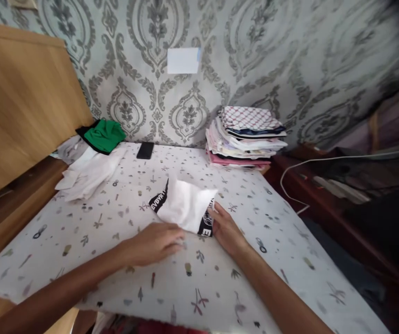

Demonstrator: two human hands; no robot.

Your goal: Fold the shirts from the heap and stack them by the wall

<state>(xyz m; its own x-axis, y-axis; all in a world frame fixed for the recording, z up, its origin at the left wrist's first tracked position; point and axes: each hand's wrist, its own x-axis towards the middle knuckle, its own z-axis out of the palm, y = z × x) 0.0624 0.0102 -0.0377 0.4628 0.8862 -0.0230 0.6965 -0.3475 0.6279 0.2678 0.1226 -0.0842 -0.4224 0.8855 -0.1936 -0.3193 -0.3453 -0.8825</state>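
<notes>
A white garment [182, 204] with black bands of white lettering lies in a small folded bundle at the middle of the printed cloth. Its exact kind is hard to make out in this shape. At its right edge, my right hand [228, 230] pinches the black band between thumb and fingers. My left hand [157, 243] is at the front edge of the bundle, palm down, fingers stretched out and slightly blurred. It holds nothing that I can see.
A tall stack of folded clothes [244, 139] stands at the back right. Loose white clothes [90, 176] and a green and black garment [105, 135] lie at the back left. A black phone [145, 150] rests near the wall. A white cable [311, 161] hangs at the right.
</notes>
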